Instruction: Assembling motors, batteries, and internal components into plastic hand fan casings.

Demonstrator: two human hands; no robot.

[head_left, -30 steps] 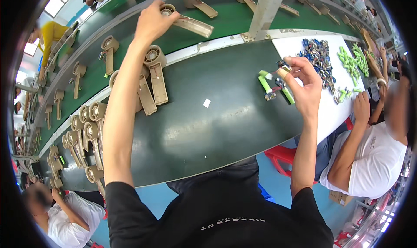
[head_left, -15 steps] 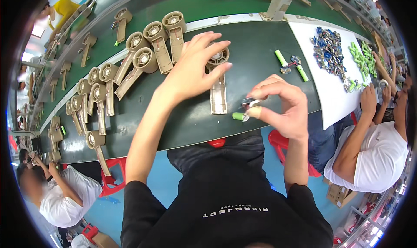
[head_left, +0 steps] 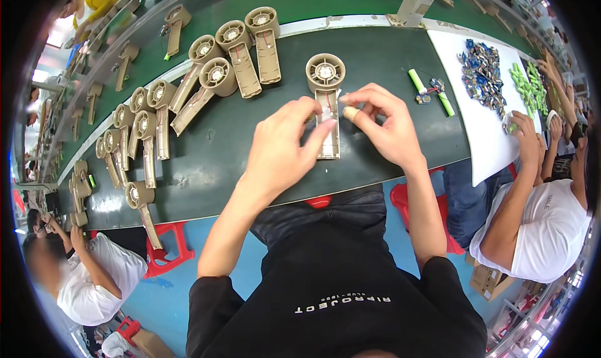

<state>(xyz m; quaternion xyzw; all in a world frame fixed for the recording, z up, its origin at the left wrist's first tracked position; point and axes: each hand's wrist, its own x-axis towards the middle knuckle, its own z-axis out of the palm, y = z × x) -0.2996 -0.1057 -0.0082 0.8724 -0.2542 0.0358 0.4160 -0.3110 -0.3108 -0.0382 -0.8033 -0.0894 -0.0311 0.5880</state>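
Note:
A tan handheld fan housing (head_left: 325, 73) lies on the bench in front of me, its round fan end away from me. Thin wires show inside its open handle. My left hand (head_left: 282, 145) is at the handle's left side, its thumb across the handle and its forefinger curled at the edge. At the handle's right side, my right hand (head_left: 385, 126) has its thumb and fingers bent together in a pinch. A small pale bit shows at these fingertips; what it belongs to is hidden. Its thumb wears a beige finger cover (head_left: 351, 114).
Several similar fan housings (head_left: 218, 76) stand in rows at left. To the right lie two green battery cells (head_left: 416, 82) with small circuit boards. A white sheet (head_left: 482, 151) bears piles of blue boards (head_left: 482, 70) and green cells (head_left: 529, 88). A co-worker (head_left: 532, 226) sits at right.
My right hand has moved left and up to the handle; the green cell and board it held no longer show. My left hand has come down from the fan end to the handle.

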